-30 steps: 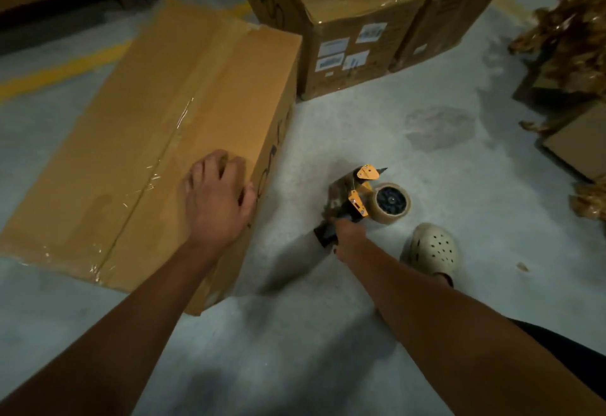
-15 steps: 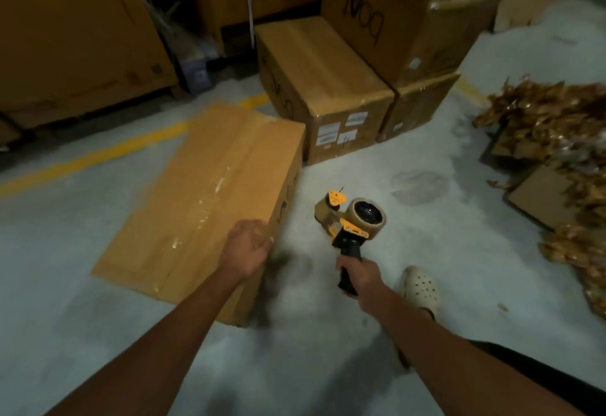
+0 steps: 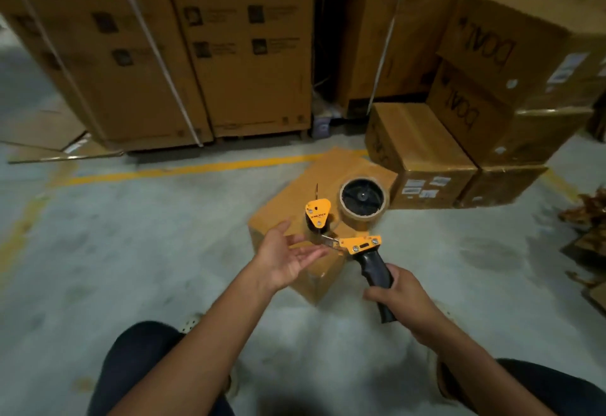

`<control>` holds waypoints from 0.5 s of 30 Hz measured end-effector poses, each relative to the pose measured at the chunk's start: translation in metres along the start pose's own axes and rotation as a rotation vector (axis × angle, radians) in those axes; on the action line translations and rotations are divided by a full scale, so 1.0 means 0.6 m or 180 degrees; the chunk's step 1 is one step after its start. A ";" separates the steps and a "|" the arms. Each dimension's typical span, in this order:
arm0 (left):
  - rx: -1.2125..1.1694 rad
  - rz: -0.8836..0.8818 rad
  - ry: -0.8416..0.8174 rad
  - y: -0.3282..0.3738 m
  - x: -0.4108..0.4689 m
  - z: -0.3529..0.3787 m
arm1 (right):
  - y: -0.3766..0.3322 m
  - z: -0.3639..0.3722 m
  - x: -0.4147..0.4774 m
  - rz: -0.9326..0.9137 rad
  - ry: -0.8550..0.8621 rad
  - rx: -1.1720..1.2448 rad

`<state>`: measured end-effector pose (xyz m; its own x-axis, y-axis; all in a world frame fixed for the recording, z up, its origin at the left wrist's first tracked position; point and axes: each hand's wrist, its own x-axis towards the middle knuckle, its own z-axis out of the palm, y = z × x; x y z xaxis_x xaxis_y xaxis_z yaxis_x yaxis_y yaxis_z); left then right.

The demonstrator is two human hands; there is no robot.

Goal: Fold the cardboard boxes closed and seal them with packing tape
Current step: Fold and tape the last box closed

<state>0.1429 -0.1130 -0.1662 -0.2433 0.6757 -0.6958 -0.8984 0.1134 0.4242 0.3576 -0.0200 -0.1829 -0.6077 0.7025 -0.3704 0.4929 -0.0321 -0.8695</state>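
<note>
Right grip (image 3: 398,297) curled round tape dispenser (image 3: 360,245) handle (image 3: 373,269); left grip (image 3: 285,258) open-palmed beside it, holding nothing. Dispenser likely rigid, light; handle best hold.

Box (image 3: 328,170) partly hidden; print on cartons (image 3: 249,94) blurred.

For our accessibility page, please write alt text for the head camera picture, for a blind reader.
The right hand grips a tape dispenser by its handle over a closed cardboard box on the floor; the open left hand is at its cutter end. Stacked cartons stand behind.
</note>
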 end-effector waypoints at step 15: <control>0.0253 0.0056 -0.0422 0.014 -0.012 -0.015 | 0.011 0.056 -0.018 -0.0206 -0.0043 -0.0012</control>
<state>0.1340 -0.1237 -0.1627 -0.2036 0.7678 -0.6075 -0.8614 0.1545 0.4839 0.3465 -0.0518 -0.1953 -0.6467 0.6933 -0.3180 0.4548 0.0158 -0.8904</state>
